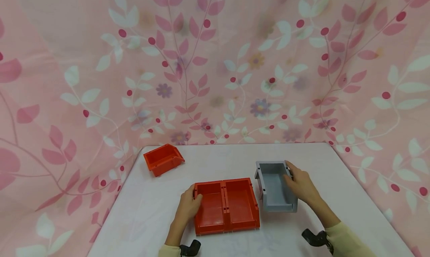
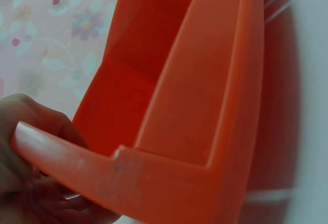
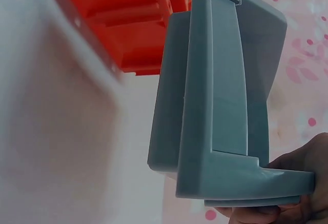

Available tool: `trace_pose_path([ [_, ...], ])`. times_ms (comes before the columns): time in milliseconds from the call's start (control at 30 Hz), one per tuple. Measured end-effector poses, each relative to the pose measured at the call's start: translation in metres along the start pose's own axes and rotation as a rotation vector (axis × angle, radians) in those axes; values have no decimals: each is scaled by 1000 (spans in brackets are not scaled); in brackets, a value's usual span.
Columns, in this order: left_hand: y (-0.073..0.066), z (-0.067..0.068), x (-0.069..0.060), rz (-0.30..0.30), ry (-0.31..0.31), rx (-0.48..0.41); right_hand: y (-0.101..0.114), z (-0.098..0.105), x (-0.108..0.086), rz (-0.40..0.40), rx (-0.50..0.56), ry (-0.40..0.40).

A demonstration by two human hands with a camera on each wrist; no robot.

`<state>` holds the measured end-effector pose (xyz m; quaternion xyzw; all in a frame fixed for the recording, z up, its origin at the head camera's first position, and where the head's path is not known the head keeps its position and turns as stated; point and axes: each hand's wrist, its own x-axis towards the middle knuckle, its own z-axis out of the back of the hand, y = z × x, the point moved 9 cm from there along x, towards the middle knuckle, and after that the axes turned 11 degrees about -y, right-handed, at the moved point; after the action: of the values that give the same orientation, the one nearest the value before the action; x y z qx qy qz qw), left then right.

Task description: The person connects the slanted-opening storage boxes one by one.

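Observation:
Two red bins (image 1: 240,204) stand side by side, touching, near the front of the table. My left hand (image 1: 189,204) grips the left wall of the left one, thumb over the rim; the left wrist view shows that hand (image 2: 41,162) at the red wall (image 2: 195,80). To the right, my right hand (image 1: 302,184) holds a grey bin (image 1: 277,186) by its right wall, thumb inside. In the right wrist view the grey bin (image 3: 228,80) hangs tilted beside the red plastic (image 3: 128,24), with the fingers (image 3: 302,183) around its edge. A gap separates grey from red.
A third red bin (image 1: 163,160) sits at the table's back left corner, turned at an angle. The white-covered table (image 1: 215,156) ends at a pink floral curtain (image 1: 215,81) behind and at both sides.

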<state>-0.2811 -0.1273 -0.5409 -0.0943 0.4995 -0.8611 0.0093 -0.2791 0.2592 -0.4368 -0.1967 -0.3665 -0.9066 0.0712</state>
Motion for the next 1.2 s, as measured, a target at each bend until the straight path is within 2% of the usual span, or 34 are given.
trace_pose_path([
  [500, 1, 0, 1, -2, 2, 19, -3, -12, -12, 7, 1, 17],
  [933, 2, -1, 1, 4, 7, 16, -4, -18, -11, 26, 7, 17],
  [1200, 1, 0, 0, 1, -4, 15, -9, -22, -12, 3, -1, 34],
])
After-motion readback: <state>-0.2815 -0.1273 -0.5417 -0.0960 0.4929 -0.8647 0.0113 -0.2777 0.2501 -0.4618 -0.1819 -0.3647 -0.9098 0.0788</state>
